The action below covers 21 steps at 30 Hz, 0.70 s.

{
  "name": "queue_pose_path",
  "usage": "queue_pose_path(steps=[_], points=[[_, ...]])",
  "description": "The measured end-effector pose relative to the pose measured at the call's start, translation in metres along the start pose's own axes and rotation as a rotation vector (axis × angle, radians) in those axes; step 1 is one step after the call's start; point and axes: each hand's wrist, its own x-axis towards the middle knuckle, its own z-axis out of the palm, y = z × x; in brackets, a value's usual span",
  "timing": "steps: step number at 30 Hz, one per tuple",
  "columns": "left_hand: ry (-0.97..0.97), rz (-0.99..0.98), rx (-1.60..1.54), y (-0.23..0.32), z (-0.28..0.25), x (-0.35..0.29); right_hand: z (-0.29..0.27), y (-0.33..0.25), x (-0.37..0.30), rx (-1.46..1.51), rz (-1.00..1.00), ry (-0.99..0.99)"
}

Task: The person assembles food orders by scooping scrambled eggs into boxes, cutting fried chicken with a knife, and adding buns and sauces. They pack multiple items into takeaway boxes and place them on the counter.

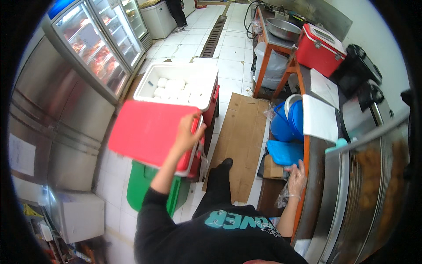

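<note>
My bare left hand [189, 134] grips the right edge of a red cooler lid [149, 132] with a white rim. The lid lies at the near side of an opened cooler box [206, 94], which has a white inside and red outer walls. Several round white pieces, perhaps dough balls, [173, 90] sit in the box. On my right hand [297, 180] is a clear plastic glove. Its fingers are spread, with nothing seen in them, beside the orange edge of the counter and close to a blue plastic lid [285, 152].
A green bin [143, 187] stands below the red lid. Flat cardboard [239, 141] covers floor tiles by my foot. To the right, the counter bears a red cooler [321, 50] and white boards [320, 116]; blue buckets [281, 127] stand beneath. Glass-door fridges [94, 44] line the left. Someone's legs [176, 13] show far off.
</note>
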Motion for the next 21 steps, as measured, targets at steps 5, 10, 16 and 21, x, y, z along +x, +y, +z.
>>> queue_pose_path(steps=[5,10,16,21], points=[[-0.251,-0.381,0.37,-0.246,0.07,0.156,0.054,-0.031,0.095,-0.171,-0.038,-0.039],[-0.856,-0.239,0.731,-0.417,0.15,0.188,0.095,-0.054,0.162,-0.242,0.059,-0.309],[-1.109,-0.309,0.764,-0.469,0.187,0.201,0.132,-0.062,0.187,-0.344,0.181,-0.505],[-1.196,-0.215,0.603,-0.486,0.176,0.226,0.163,-0.056,0.189,-0.288,0.245,-0.61]])
